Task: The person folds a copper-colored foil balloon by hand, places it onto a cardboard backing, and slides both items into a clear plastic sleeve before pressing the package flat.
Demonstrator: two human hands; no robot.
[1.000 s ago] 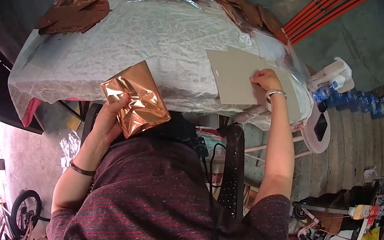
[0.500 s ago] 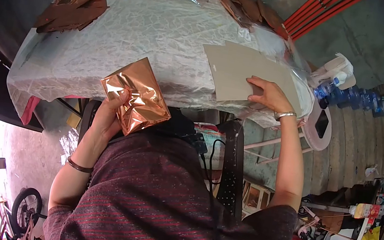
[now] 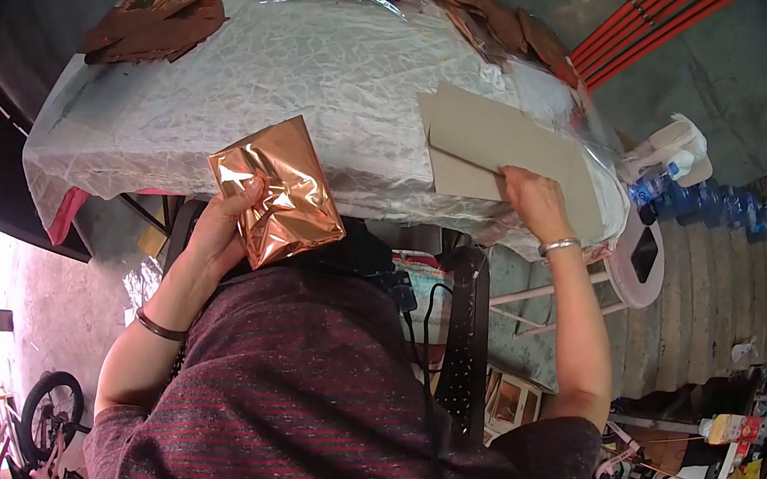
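Observation:
My left hand [image 3: 228, 211] grips a shiny copper-coloured foil packet [image 3: 295, 189] in front of my body, thumb on top. At the right of the cloth-covered table [image 3: 333, 59] lie grey-beige cardboard sheets [image 3: 483, 129]. My right hand [image 3: 534, 202] is closed on the near edge of the upper cardboard sheet, which is tilted up off the one below. The fingertips beneath the edge are partly hidden.
Brown and copper sheets [image 3: 161, 25] with clear film lie along the table's far edge. Blue water bottles [image 3: 714, 204] and a pale stool [image 3: 638, 267] stand to the right. Red poles [image 3: 642, 29] are at the far right.
My right hand has closed on the upper cardboard sheet and raised its near edge, showing another sheet beneath. My left hand keeps hold of the foil packet, nearly still.

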